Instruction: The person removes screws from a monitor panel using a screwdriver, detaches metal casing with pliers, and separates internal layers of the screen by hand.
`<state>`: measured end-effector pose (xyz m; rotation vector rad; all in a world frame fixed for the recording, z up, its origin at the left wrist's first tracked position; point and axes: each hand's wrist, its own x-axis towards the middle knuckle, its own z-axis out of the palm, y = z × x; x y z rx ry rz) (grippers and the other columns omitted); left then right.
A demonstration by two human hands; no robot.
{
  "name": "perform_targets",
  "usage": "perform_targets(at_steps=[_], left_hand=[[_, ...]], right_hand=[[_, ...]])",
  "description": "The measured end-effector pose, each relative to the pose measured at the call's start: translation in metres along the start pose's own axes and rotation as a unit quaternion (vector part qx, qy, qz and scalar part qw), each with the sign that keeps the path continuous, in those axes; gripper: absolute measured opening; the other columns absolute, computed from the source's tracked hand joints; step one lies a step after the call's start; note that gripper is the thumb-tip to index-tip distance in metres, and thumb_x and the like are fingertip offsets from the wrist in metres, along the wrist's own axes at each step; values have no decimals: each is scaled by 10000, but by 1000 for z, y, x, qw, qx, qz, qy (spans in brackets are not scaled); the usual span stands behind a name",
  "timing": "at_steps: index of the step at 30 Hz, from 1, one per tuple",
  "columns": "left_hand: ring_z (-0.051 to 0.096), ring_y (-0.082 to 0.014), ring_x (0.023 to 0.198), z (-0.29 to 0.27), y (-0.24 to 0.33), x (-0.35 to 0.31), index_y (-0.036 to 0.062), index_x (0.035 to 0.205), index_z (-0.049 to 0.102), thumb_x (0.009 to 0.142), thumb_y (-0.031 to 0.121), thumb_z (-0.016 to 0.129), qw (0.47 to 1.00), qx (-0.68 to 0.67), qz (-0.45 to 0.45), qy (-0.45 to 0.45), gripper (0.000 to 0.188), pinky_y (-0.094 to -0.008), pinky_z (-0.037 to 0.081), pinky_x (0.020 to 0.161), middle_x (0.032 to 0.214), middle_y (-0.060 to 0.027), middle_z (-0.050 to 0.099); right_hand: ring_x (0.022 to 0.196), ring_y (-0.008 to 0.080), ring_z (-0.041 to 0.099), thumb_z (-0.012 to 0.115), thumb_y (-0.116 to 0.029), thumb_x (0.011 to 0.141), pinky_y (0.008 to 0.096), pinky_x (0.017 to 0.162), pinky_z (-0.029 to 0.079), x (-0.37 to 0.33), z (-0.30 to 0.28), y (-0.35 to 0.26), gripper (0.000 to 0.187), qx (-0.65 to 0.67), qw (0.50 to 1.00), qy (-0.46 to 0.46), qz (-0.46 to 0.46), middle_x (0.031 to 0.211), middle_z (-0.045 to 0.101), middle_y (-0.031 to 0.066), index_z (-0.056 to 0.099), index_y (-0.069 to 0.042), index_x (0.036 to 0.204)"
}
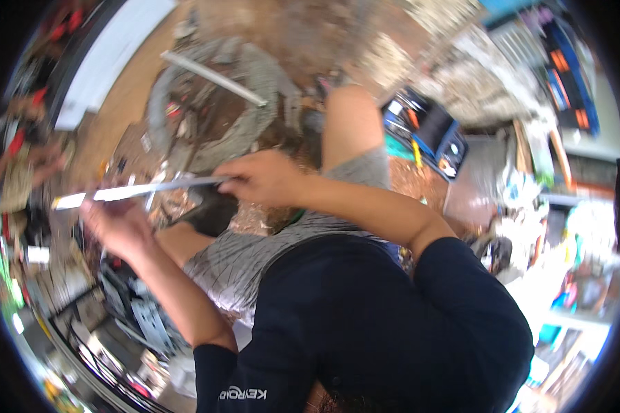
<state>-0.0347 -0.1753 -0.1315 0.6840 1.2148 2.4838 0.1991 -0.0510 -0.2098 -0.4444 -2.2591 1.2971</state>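
A long, thin, pale metallic strip [155, 186] runs level across the front of me, its left end catching bright light. My right hand [265, 177] pinches the strip's right end between thumb and fingers. Near the other end, my left hand [120, 224] holds the strip from below, thumb on the near side; its fingers are blurred and partly behind the strip. What exactly the strip is, the blur does not show. Both hands are above my knees, over the cluttered ground.
Beyond the strip lies a grey ring-shaped object [160, 103] with a pale bar [213, 77] across it. An open tool bag [430, 134] sits past my right knee. A white panel [107, 69] stands far left; a black metal frame [93, 368] is at lower left.
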Motion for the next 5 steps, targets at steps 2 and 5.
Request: perform_targets(at_steps=[2, 5], left_hand=[[569, -172, 838, 2, 2, 16, 67, 1295, 529, 975, 248, 608, 996, -7, -14, -93, 376, -337, 505, 743, 943, -52, 601], [559, -174, 857, 1, -9, 45, 73, 1307, 511, 966, 267, 623, 991, -54, -2, -120, 408, -362, 485, 764, 966, -41, 581]], right_hand=[[924, 318, 682, 721, -355, 853, 407, 817, 547, -5, -2, -6, 388, -18, 1000, 3, 13, 999, 708, 117, 673, -131, 1166], [1012, 300, 670, 736, -394, 830, 396, 875, 541, -20, -24, -7, 506, -4, 991, 100, -90, 1121, 689, 132, 641, -113, 1240]])
